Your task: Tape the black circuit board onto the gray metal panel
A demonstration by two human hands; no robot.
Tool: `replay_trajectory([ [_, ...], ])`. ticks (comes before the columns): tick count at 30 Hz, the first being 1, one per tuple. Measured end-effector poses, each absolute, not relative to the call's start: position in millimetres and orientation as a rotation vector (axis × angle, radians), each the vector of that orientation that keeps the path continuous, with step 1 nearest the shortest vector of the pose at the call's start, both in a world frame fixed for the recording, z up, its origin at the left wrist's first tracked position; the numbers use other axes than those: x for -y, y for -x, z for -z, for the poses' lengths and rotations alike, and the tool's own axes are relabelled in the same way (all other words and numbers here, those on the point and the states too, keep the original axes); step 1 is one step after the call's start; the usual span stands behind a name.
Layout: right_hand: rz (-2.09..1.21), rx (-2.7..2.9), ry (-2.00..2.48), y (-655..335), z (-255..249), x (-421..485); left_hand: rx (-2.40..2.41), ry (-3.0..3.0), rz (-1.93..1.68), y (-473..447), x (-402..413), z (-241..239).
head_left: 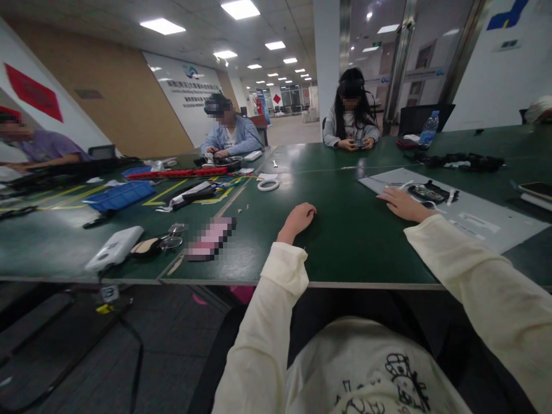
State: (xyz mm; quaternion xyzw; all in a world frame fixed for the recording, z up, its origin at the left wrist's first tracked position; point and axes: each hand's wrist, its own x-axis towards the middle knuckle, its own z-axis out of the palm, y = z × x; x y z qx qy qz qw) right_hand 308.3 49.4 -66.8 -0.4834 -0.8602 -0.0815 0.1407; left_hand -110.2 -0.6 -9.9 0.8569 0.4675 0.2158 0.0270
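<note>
My left hand (298,220) rests on the green tabletop (345,241), its fingers loosely curled together and no object showing in them. To the right, my right hand (405,204) reaches over a grey board (491,198) with its fingers stretched out. Just beyond those fingers, an opened black device (429,192) lies on the board, with small white strips around it. Whether my right fingertips touch anything but the board I cannot tell. Ahead of my left hand lies a roll of white tape (268,185).
Left of me are a pink phone (211,238), glasses (173,237), a white power bank (115,247) and a blue tray (119,195). Two people wearing headsets sit across, a third person at far left. A water bottle (429,130) stands at the back right.
</note>
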Motion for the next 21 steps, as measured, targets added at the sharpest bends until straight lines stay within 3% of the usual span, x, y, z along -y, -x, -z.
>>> replay_trajectory([
  [7,0.039,2.35,1.535,-312,73,-53,-1.448,-2.64,-0.668,111,-1,10],
  [21,0.018,2.199,1.449,-325,86,-62,-1.422,-2.67,-0.676,112,-4,14],
])
